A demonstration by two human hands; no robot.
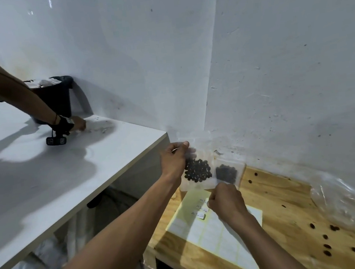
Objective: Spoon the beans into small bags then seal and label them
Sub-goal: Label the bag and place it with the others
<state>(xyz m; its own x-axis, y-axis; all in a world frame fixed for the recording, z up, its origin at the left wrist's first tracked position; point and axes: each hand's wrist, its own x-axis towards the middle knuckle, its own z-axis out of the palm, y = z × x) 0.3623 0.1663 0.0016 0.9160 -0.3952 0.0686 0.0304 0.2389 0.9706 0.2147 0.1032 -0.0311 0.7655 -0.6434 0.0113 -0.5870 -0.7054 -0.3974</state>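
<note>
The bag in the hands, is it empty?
No, the clear bag held up by both hands, left and right, has a clump of dark beans inside.

To your left stands a white laminate table [70, 167], its top shadowed. Another person's forearm [14, 90] reaches across it, wearing a black wrist strap with a small black device [56, 140] hanging from it. Behind it, a black waste bin [55, 96] holding white paper sits against the scuffed white wall [273, 58].
</note>
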